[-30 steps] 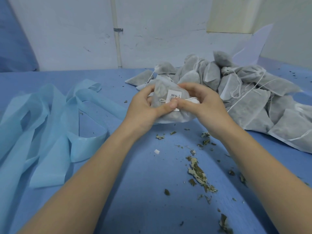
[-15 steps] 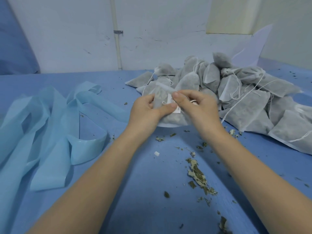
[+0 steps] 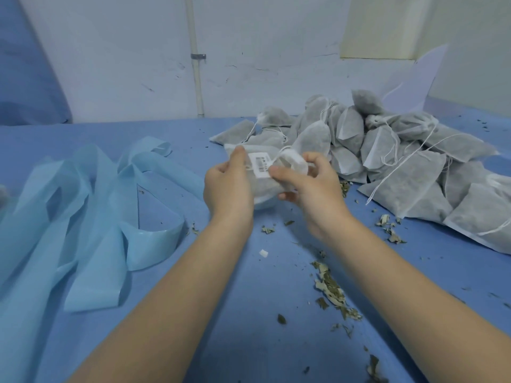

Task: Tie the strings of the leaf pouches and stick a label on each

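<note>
Two hands, left hand point(image 3: 226, 186) and right hand point(image 3: 312, 189), gripping one labelled leaf pouch point(image 3: 265, 186), pouch pile point(image 3: 401, 161) beside

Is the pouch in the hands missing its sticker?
No, a white barcode label already sits on the pouch held by both hands.

**Hidden, cropped, unreadable**

The label point(image 3: 259, 165) print is too blurred to read. The left hand point(image 3: 228, 186) covers the pouch point(image 3: 269, 189) at its nine o'clock side. The pouch pile point(image 3: 409, 161) runs off frame at three o'clock.
</note>
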The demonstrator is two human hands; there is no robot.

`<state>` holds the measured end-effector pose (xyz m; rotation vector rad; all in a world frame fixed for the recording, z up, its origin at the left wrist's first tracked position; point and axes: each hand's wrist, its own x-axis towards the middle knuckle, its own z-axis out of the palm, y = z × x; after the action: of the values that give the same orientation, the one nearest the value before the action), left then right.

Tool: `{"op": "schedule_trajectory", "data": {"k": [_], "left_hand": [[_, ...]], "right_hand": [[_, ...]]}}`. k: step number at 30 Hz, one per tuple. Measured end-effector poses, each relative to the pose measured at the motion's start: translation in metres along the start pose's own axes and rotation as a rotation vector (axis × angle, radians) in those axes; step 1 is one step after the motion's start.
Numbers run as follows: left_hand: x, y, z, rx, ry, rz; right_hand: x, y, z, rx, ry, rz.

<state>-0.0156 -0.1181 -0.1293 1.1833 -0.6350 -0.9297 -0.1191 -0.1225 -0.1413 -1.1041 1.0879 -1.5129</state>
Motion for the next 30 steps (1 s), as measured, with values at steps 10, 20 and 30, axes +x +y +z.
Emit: {"op": "schedule_trajectory", "data": {"k": [10, 20, 30], "left_hand": [[0.01, 0.011, -0.004, 0.039, 0.05, -0.015], [-0.015, -0.012, 0.013, 0.432, -0.215, 0.117], [-0.053, -0.043, 0.107, 0.751, -0.583, 0.276]], "right_hand": [[0.012, -0.032, 0.111, -0.071, -0.513, -0.031], [0.012, -0.028, 0.045, -0.136, -0.305, -0.085], [0.02, -0.029, -0.063, -0.464, 0.055, -0.351]]}}
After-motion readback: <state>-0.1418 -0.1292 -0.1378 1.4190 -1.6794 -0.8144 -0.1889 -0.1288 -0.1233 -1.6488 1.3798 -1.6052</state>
